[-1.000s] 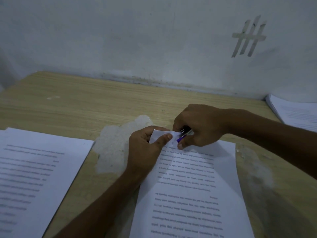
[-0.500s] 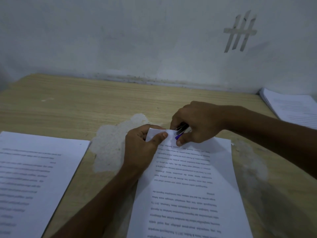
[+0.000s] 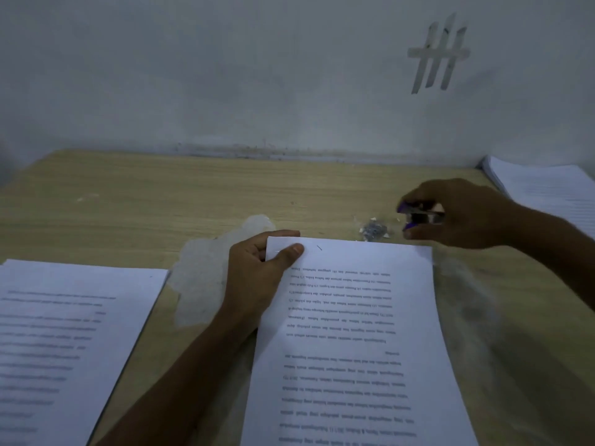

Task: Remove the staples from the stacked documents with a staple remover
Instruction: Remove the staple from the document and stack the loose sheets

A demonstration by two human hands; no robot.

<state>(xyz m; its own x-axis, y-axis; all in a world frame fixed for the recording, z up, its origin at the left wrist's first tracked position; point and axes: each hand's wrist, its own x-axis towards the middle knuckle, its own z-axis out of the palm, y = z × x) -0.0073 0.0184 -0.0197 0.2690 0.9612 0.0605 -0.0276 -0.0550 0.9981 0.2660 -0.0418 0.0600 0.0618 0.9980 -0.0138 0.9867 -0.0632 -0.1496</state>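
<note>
A printed document [image 3: 354,333] lies in front of me on the wooden table [image 3: 193,194], text upside down. My left hand [image 3: 260,268] pinches its far left corner, thumb on top of the sheet. A short dark staple mark [image 3: 319,248] shows near the top edge, right of the thumb. My right hand [image 3: 450,214] hovers beyond the page's far right corner and grips a purple staple remover [image 3: 418,217]. Just left of the remover a small heap of pulled staples [image 3: 373,229] lies on the table.
A second printed stack [image 3: 64,342] lies at the near left. Another paper stack [image 3: 547,188] sits at the far right against the wall. A worn pale patch [image 3: 206,278] marks the table left of my left hand. The wall closes off the far edge.
My right hand has lifted the staple remover off the document's corner and moved right, over the staple heap. The folded corner now lies flat under my left thumb.
</note>
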